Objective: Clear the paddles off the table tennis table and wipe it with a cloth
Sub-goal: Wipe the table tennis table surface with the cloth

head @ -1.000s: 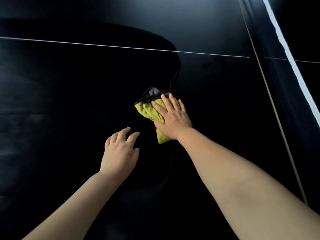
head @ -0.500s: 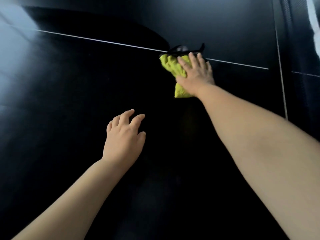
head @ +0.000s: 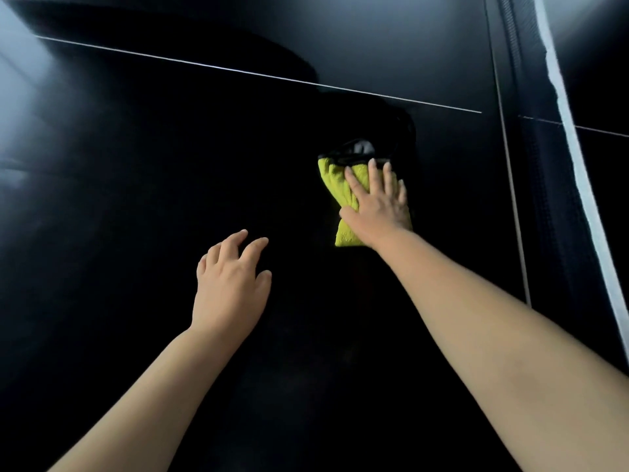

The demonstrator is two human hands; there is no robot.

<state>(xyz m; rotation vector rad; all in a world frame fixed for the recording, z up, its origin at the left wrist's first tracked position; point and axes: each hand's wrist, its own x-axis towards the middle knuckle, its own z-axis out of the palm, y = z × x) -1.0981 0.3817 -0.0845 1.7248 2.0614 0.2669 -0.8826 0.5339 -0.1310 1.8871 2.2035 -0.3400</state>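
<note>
While the wipe is under way, the left hand [head: 231, 284] is held low over the dark counter [head: 119, 199], fingers loosely bent, nothing grasped. Whether the tips touch the surface cannot be told. It is best planted as a brace, or lifted out of the wipe path. Right of it, the yellow cloth [head: 335, 180] lies bunched on the counter, short of the white line [head: 238, 71]. It is pressed down by the right hand [head: 377, 204], fingers straight and spread, palm on top. Pressure should be spread evenly through the palm, strokes overlapped, and the cloth kept tucked under the hand so no edge trails. The strip beside the net [head: 544, 165], far right, is judged to need a pass too.

Much is hard to read. The counter is nearly black, so dusty or damp patches cannot be made out. A dark trim or fold at the cloth's far end is lost against a shadow. Part of the cloth is covered by the hand. No paddles are seen; with the counter's edges cut off, their removal cannot be confirmed.
</note>
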